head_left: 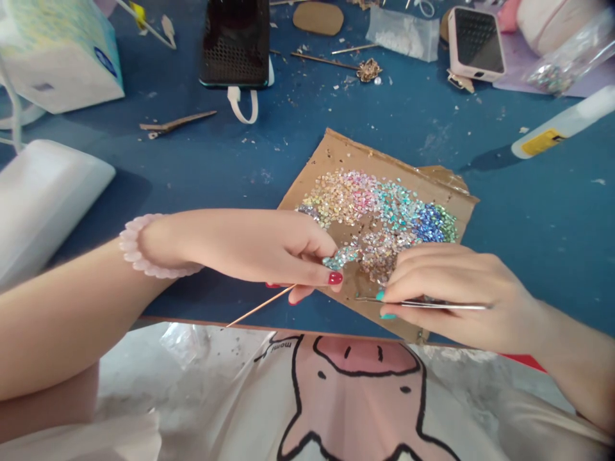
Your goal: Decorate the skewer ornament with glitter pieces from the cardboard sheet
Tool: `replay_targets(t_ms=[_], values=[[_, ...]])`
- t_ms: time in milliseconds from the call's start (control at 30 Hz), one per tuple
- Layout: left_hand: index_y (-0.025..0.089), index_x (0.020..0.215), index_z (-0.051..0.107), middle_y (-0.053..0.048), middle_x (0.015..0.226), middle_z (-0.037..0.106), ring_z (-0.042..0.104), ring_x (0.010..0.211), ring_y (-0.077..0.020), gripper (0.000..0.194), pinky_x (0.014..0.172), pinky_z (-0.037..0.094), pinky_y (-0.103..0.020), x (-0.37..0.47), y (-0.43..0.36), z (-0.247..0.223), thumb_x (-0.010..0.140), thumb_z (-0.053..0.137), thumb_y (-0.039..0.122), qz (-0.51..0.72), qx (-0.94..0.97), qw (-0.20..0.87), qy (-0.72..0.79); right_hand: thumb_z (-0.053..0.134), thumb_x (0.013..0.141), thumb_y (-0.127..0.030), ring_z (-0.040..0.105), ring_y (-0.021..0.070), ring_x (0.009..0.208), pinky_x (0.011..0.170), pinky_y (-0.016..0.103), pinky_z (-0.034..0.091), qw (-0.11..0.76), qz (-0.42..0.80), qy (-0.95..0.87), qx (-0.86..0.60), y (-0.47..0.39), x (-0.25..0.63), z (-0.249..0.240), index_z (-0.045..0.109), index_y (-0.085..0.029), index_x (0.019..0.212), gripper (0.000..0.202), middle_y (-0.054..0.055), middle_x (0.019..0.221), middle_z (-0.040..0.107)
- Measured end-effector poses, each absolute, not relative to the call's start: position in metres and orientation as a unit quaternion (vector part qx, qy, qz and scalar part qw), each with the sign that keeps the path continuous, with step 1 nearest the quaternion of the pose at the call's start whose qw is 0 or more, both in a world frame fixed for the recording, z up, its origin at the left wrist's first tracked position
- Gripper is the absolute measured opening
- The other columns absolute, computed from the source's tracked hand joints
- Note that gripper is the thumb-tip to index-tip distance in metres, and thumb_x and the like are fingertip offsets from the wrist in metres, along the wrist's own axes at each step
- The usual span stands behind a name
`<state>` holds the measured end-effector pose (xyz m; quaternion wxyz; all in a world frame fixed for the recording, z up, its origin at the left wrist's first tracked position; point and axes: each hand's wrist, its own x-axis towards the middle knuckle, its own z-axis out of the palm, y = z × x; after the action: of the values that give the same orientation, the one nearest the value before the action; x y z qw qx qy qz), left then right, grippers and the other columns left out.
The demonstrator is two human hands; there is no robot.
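Observation:
My left hand (pixel 269 246), with red nails and a pale pink bead bracelet (pixel 139 246) on its wrist, is closed on a thin wooden stick (pixel 259 308) slanting down to the left. At its fingertips is a small piece covered in teal rhinestones (pixel 342 257); whether it is joined to the stick is hidden. My right hand (pixel 461 288) pinches metal tweezers (pixel 432 305), their tips pointing left, just below that piece. Under both hands lies a cardboard sheet (pixel 312 168) bearing loose rhinestones (pixel 360 192) grouped by colour: yellow, pink, teal, blue, green and pale mauve.
A black phone (pixel 235 45) with a white cable is at the back. Farther right lie a bag of white bits (pixel 403 35), a pink-framed device (pixel 478 43) and a glue-like tube (pixel 562 125). A tissue box (pixel 62 57) and white object (pixel 48 198) stand left.

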<state>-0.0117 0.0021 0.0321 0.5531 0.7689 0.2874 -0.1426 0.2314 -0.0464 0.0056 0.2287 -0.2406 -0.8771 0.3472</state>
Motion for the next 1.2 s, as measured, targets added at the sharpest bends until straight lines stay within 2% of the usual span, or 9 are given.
replay_targets(t_ms=[900, 1200], values=[[0.018, 0.059, 0.055, 0.005, 0.052, 0.051, 0.046, 0.045, -0.0065, 0.041, 0.042, 0.032, -0.017, -0.0128, 0.0016, 0.0336, 0.094, 0.047, 0.036, -0.155, 0.766, 0.547, 0.299, 0.06, 0.091, -0.018, 0.06, 0.012, 0.063, 0.063, 0.027, 0.045, 0.216, 0.361, -0.872, -0.249, -0.0434, 0.2345, 0.0049, 0.064, -0.019, 0.083, 0.008, 0.0, 0.068, 0.064], [0.018, 0.061, 0.054, 0.004, 0.056, 0.053, 0.047, 0.05, -0.0067, 0.038, 0.046, 0.033, -0.017, -0.0124, -0.0009, 0.0371, 0.095, 0.042, 0.028, -0.146, 0.773, 0.534, 0.312, 0.061, 0.09, -0.017, 0.059, 0.0117, 0.063, 0.061, 0.027, 0.043, 0.215, 0.371, -0.87, -0.245, -0.0437, 0.235, 0.0048, 0.063, -0.018, 0.083, 0.008, 0.0, 0.068, 0.064]])
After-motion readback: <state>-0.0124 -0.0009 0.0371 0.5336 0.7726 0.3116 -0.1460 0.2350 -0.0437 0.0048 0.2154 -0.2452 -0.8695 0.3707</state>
